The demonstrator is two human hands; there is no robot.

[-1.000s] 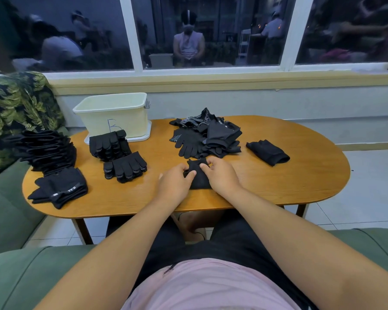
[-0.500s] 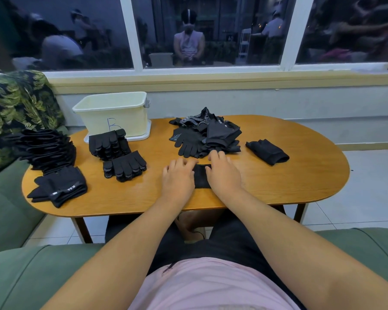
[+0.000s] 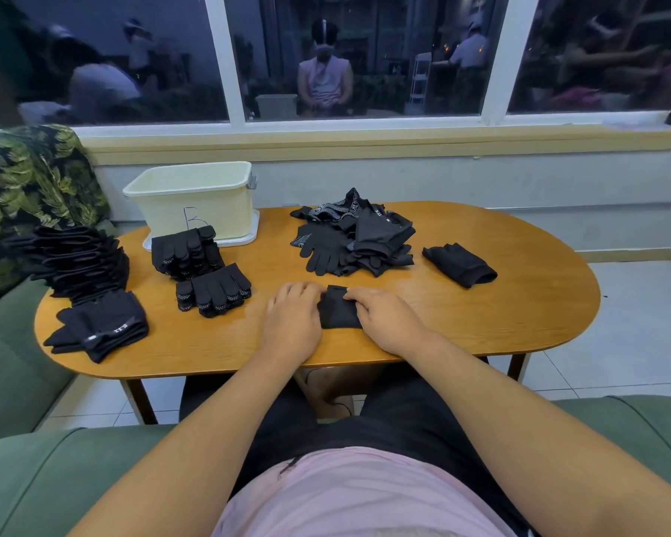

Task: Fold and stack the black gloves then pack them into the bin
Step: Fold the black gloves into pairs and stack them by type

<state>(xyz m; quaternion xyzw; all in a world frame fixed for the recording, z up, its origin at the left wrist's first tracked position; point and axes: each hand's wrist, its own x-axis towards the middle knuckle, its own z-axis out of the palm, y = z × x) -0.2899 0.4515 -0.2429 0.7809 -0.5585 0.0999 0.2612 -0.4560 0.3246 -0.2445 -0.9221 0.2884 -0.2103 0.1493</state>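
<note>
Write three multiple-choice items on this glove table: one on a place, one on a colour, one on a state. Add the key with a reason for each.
1. Where does the bin stand?
A) on the far left part of the table
B) on the floor
C) on the windowsill

2. What colour is the bin?
A) red
B) cream
C) blue

3. How is the glove between the left hand and the right hand?
A) worn on a hand
B) held up in the air
C) folded, lying on the table

Key:
1 A, it stands on the tabletop behind the glove stacks.
2 B, its walls are pale cream.
3 C, it lies as a compact fold on the wood.
</note>
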